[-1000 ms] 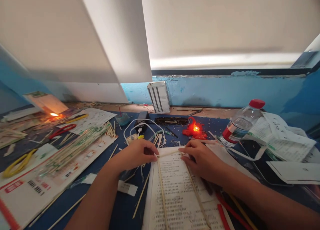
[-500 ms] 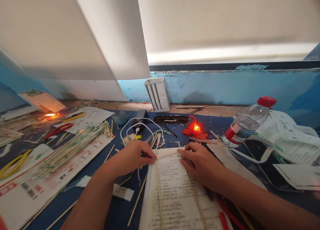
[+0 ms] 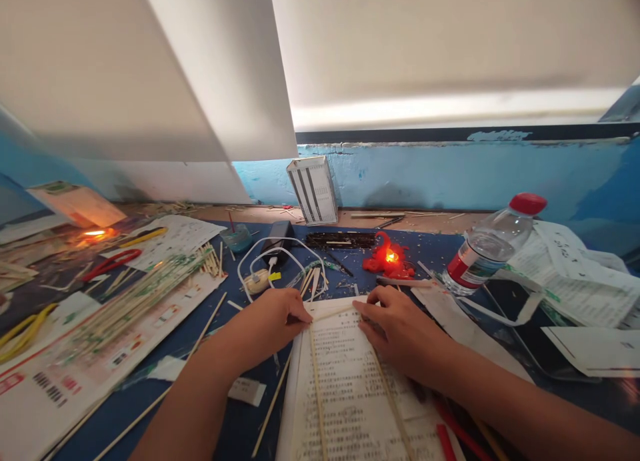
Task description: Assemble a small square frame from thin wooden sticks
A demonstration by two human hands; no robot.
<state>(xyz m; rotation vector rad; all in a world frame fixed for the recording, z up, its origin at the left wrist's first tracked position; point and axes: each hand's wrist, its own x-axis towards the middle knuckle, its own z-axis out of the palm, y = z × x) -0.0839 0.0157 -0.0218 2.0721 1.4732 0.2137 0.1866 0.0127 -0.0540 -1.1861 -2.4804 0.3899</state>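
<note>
Two long thin wooden sticks, a left one (image 3: 318, 387) and a right one (image 3: 393, 402), lie lengthwise over a stack of printed pages (image 3: 345, 361). A short cross stick (image 3: 334, 311) spans their far ends. My left hand (image 3: 273, 324) pinches the corner where the cross stick meets the left stick, thumb and forefinger closed. At the other corner, my right hand (image 3: 403, 327) has its fingers closed on the cross stick's right end. Its curled fingers hide that joint. Beyond the hands, a small flame burns in a red waxy mass (image 3: 390, 255).
A water bottle (image 3: 490, 247) stands at the right, beside papers and a dark tablet-like slab (image 3: 540, 344). A white cable (image 3: 255, 247) loops behind my left hand. Bundled sticks (image 3: 145, 294), red-handled scissors (image 3: 110, 264) and another flame (image 3: 95, 233) are at the left.
Both hands keep almost the same grip on the stick corners. The view has shifted very slightly; nothing else has visibly moved.
</note>
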